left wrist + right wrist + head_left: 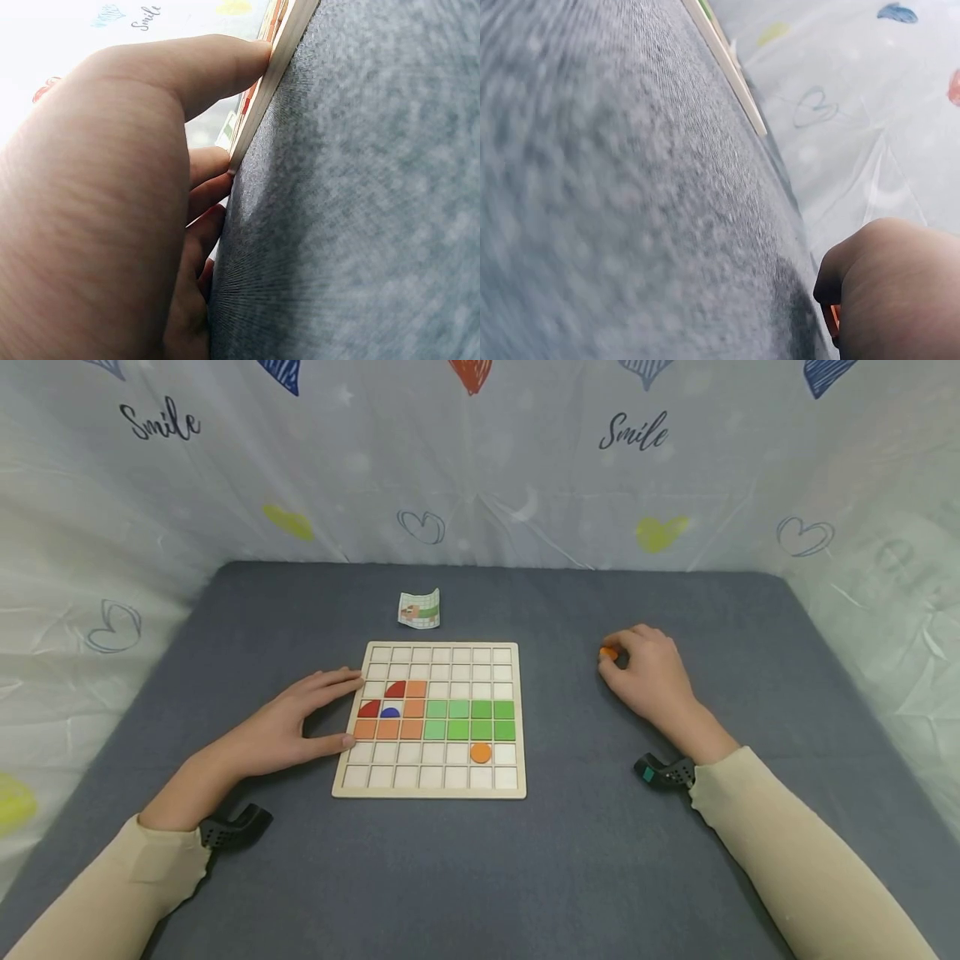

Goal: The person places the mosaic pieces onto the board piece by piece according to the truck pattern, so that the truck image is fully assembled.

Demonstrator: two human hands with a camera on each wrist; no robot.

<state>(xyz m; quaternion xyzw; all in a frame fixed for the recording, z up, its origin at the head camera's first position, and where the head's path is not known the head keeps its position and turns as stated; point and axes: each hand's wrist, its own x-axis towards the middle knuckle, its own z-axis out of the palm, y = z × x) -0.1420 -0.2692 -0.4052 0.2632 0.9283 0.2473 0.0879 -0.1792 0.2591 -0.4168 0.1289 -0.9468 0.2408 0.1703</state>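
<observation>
A wooden grid board [429, 793] lies on the table, with red, orange, blue and green pieces set in its middle rows. One orange disc [481, 752] sits in a lower row toward the right. My left hand [288, 727] touches the board's left edge with thumb and fingertips, fingers fairly straight; the left wrist view shows the thumb [232, 67] against the board's side. Well right of the board, my right hand [648, 670] pinches an orange piece [608, 653], mostly hidden by the fingers. In the right wrist view only a sliver of that orange piece [834, 319] shows.
Behind the board lies a small curled picture card [418, 610] with a coloured grid pattern. Dark grey cloth [570, 860] covers the table. A pale printed curtain [525, 468] hangs along the back and sides.
</observation>
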